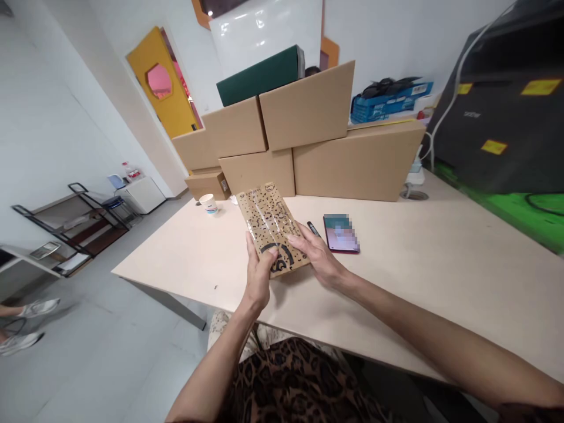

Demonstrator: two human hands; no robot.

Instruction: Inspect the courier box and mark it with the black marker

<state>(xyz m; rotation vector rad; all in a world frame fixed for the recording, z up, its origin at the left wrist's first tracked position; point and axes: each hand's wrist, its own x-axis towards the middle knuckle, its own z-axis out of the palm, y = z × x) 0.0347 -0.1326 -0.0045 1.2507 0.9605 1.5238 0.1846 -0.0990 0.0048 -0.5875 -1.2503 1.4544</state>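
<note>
A flat brown cardboard package [264,217] with black printing and shiny clear tape is held tilted above the table. My left hand [259,267] grips its lower left edge, thumb on the printed face. On the right edge, my right hand [318,254] closes round the package with the thumb on top; the fingers behind it are hidden. Just beyond my right hand, a dark marker pen [313,229] lies on the table, and beside it a phone [341,234] rests with its screen lit.
Stacked cardboard boxes [343,167] line the back of the pale table [440,264], a dark green box [259,76] on top. A paper cup [208,203] stands at the back left. At the far right is a large black case [497,117]. Another person's shoes [39,306] show at left.
</note>
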